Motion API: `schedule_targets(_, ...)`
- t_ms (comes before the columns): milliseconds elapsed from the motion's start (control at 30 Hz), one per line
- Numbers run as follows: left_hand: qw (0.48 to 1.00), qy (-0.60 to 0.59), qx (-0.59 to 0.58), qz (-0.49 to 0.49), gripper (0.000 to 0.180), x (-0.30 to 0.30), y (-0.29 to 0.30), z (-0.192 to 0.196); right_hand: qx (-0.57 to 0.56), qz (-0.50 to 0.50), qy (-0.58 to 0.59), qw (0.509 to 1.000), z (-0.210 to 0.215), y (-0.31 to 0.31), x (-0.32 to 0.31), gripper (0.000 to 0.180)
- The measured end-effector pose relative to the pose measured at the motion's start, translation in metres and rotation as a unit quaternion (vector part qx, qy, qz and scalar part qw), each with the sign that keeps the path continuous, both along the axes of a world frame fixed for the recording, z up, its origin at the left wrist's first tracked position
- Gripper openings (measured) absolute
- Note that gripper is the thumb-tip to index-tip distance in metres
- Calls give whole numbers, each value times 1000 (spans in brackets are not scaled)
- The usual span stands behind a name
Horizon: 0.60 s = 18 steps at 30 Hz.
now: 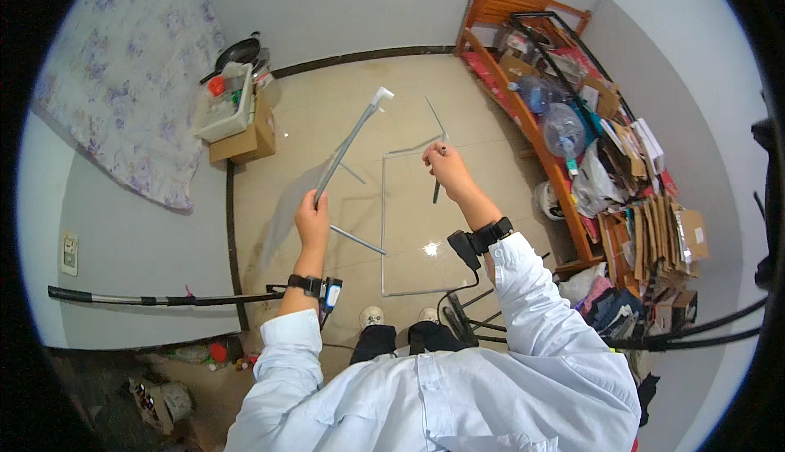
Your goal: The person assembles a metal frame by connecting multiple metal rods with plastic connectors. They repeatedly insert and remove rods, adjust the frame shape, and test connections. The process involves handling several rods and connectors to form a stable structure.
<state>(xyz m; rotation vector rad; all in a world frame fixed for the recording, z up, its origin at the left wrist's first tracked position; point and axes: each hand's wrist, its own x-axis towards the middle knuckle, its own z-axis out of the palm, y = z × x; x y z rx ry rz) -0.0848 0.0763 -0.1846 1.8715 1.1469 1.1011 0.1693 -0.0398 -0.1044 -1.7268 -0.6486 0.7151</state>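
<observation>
My left hand (311, 216) is closed around a long grey tube (347, 145), which slants up and away from me. A white plastic corner connector (382, 96) sits at its far end. Another grey tube (357, 239) runs from near this hand down to the right; whether it joins the held one, I cannot tell. My right hand (446, 166) is closed on a short dark grey tube (437, 193), whose lower end sticks out below the fingers. Between and beyond my hands, a rectangular frame of thin grey tubes (383, 206) lies on the floor, partly hidden by my right hand.
A wooden bed frame (531, 137) piled with flattened cardboard (654, 227) and plastic bottles (564, 129) stands right. At the far left, a white bin (233, 116) rests on a cardboard box (249, 137). A floral curtain (131, 67) hangs left. A black stand (462, 321) is by my feet.
</observation>
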Motion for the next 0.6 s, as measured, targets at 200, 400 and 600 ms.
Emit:
schedule_targets(200, 998, -14, 14, -56, 24, 45, -18, -12, 207, -127, -2, 970, 83, -53, 37, 17)
schedule_targets(400, 974, -36, -199, -103, 25, 62, -27, -55, 333, -239, 58, 910, 138, -74, 61, 18)
schedule_targets(600, 832, -26, -474, -289, 32, 99, -72, -84, 343, -281, 72, 893, 148, -66, 44, 18)
